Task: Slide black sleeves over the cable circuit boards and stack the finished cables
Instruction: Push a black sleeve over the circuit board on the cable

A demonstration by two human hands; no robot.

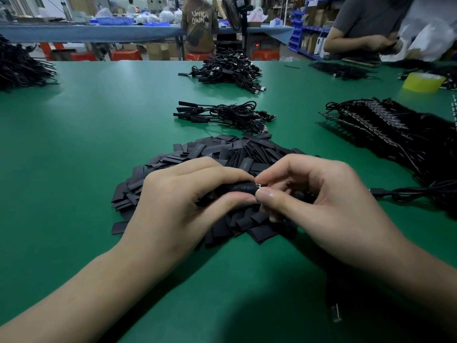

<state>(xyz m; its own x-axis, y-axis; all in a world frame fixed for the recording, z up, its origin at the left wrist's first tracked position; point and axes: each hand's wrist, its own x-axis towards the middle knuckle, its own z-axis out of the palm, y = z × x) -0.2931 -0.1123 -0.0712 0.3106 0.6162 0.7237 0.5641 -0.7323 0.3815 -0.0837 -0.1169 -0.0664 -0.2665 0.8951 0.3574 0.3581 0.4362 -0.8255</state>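
My left hand [188, 194] grips a black sleeve [241, 188] with pale lettering, held level above a heap of flat black sleeves [222, 154]. My right hand [319, 191] pinches the metal end of a cable at the sleeve's right mouth; the circuit board is hidden inside or behind my fingers. That cable [332, 293] trails down under my right wrist to a plug near the table's front. A small stack of sleeved cables [222, 113] lies beyond the heap. Bare cables with boards [385, 129] are piled at the right.
A bigger pile of finished cables [227, 69] sits farther back on the green table [86, 144]. Black cable bundles [19, 65] lie far left. A yellow tape roll [422, 81] stands far right. One person works at the right corner; another stands behind.
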